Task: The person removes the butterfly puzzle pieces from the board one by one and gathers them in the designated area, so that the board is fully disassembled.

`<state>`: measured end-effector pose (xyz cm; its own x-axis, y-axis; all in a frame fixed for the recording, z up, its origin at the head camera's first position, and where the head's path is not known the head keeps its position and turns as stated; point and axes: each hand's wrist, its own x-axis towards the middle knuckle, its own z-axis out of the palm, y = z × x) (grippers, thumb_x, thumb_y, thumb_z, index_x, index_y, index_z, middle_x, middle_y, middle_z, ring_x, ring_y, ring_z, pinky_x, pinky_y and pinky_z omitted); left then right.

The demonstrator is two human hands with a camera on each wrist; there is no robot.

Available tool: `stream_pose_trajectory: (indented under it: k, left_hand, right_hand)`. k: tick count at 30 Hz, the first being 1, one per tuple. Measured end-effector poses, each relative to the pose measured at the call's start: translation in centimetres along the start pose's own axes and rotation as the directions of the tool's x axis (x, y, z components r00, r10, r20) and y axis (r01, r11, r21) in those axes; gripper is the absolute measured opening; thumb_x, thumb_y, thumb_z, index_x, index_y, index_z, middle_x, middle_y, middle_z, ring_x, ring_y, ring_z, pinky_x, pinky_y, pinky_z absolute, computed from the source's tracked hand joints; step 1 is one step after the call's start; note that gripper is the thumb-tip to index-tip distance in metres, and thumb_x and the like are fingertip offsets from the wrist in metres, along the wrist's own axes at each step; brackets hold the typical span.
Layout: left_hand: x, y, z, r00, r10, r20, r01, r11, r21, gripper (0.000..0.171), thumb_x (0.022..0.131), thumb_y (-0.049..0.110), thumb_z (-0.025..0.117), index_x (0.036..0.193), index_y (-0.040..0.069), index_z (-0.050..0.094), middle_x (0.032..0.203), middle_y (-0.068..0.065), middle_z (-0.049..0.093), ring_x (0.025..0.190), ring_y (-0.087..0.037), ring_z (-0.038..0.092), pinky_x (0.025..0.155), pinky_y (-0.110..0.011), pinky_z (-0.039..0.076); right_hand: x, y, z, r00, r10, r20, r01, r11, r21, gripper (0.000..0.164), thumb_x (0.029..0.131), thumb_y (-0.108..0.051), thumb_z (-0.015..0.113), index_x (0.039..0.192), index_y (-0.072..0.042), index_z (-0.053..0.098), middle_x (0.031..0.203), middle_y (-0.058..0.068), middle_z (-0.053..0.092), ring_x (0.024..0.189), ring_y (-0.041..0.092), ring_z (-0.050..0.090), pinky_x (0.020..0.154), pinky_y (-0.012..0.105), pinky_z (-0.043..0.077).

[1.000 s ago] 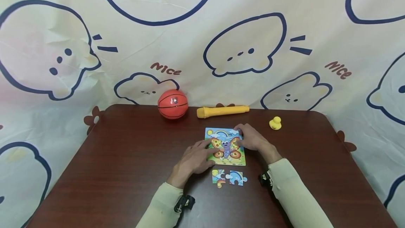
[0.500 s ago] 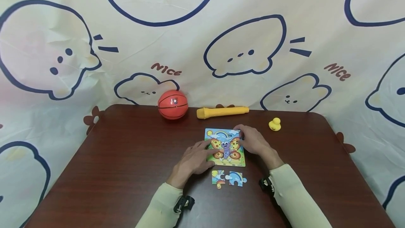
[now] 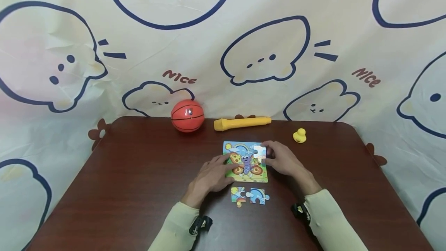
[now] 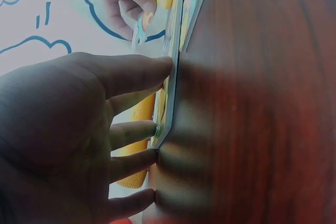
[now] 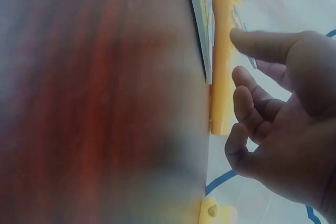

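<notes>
The square butterfly puzzle (image 3: pixel 245 169) lies on the table in front of me. My left hand (image 3: pixel 214 173) rests along its left side with fingers spread, fingertips over the picture and thumb at the lower left corner. At the upper right corner, my right hand (image 3: pixel 283 158) pinches a puzzle piece between thumb and forefinger. The left wrist view shows this puzzle piece (image 4: pixel 140 29) raised off the board and tilted; its thin edge also shows beyond the thumb in the right wrist view. A white, piece-shaped patch (image 3: pixel 259 152) shows in that corner of the puzzle.
Two loose puzzle pieces (image 3: pixel 258 196) lie just below the board. Farther back on the brown table (image 3: pixel 139 173) are a red toy basketball (image 3: pixel 187 116), a yellow toy microphone (image 3: pixel 242 123) and a yellow rubber duck (image 3: pixel 299 135). A printed cloth hangs behind.
My right hand has lifted a piece from the puzzle's upper right corner and drawn slightly right, and a white patch now shows there. The left hand stays in place.
</notes>
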<state>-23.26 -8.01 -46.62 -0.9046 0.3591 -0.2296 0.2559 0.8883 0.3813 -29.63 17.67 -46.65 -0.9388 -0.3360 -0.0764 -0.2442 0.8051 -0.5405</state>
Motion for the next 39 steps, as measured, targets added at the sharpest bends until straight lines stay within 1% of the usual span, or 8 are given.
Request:
stream_pose_trajectory:
  k: [4,8,15,22,26,31,39]
  left_hand:
    - [0.0,-0.1,0.0,1.000,0.019,-0.014,-0.019,1.000,0.003,0.048,0.093,0.039,0.061,0.140,0.036,0.051,0.160,-0.001,0.027,0.145,-0.030,0.026,0.112,-0.057,0.028]
    - [0.0,-0.1,0.0,0.999,0.029,-0.020,-0.029,1.000,0.001,0.047,0.094,0.038,0.061,0.140,0.036,0.051,0.160,-0.001,0.027,0.145,-0.031,0.026,0.112,-0.058,0.028]
    - [0.0,-0.1,0.1,0.999,0.032,-0.025,-0.033,0.999,-0.012,0.047,0.094,0.036,0.060,0.140,0.036,0.051,0.160,-0.001,0.026,0.146,-0.031,0.026,0.111,-0.059,0.028]
    - [-0.1,-0.1,0.0,0.999,0.026,-0.019,-0.026,0.999,-0.021,0.048,0.094,0.035,0.060,0.141,0.035,0.050,0.160,-0.002,0.026,0.146,-0.031,0.025,0.112,-0.060,0.027]
    - [-0.1,-0.1,0.0,0.999,0.033,-0.019,-0.033,0.999,-0.017,0.048,0.094,0.035,0.060,0.141,0.035,0.050,0.160,-0.002,0.026,0.146,-0.032,0.025,0.112,-0.060,0.027]
    - [-0.1,-0.1,0.0,1.000,0.026,-0.015,-0.027,0.999,-0.021,0.048,0.095,0.035,0.060,0.141,0.034,0.050,0.160,-0.002,0.025,0.147,-0.031,0.024,0.113,-0.059,0.026]
    - [0.0,-0.1,0.0,0.999,0.039,-0.018,-0.039,0.999,-0.004,0.048,0.094,0.036,0.060,0.141,0.034,0.051,0.160,-0.003,0.026,0.146,-0.032,0.026,0.112,-0.059,0.029]
  right_hand:
    - [-0.7,0.1,-0.3,1.000,0.016,-0.009,-0.015,1.000,0.009,0.047,0.084,-0.019,0.075,0.127,-0.018,0.056,0.097,0.003,0.056,0.089,0.019,0.050,0.076,0.032,0.044]
    - [-1.4,0.3,-0.3,1.000,0.027,-0.003,-0.027,1.000,0.016,0.046,0.084,-0.019,0.075,0.126,-0.019,0.056,0.101,0.002,0.057,0.093,0.020,0.050,0.079,0.033,0.045]
    - [-2.7,0.4,-0.3,1.000,-0.012,0.019,0.012,1.000,-0.011,0.045,0.083,-0.022,0.077,0.123,-0.020,0.059,0.102,0.001,0.057,0.093,0.018,0.050,0.080,0.034,0.046]
    - [-4.7,0.4,-0.4,0.998,-0.044,0.047,0.046,0.998,-0.043,0.043,0.081,-0.024,0.078,0.120,-0.023,0.060,0.104,-0.002,0.057,0.093,0.015,0.050,0.081,0.034,0.048]
    - [-5.7,0.4,-0.4,0.997,-0.050,0.058,0.054,0.997,-0.058,0.042,0.081,-0.024,0.078,0.119,-0.025,0.060,0.106,-0.002,0.057,0.094,0.015,0.050,0.081,0.034,0.048]
    - [-6.9,0.5,-0.2,0.994,-0.052,0.097,0.061,0.995,-0.083,0.040,0.081,-0.025,0.078,0.117,-0.028,0.060,0.107,-0.005,0.055,0.094,0.013,0.050,0.081,0.034,0.047]
    - [-8.3,0.8,-0.3,0.984,-0.028,0.178,0.042,0.996,-0.076,0.038,0.079,-0.024,0.079,0.113,-0.030,0.060,0.104,-0.006,0.055,0.093,0.013,0.050,0.083,0.035,0.045]
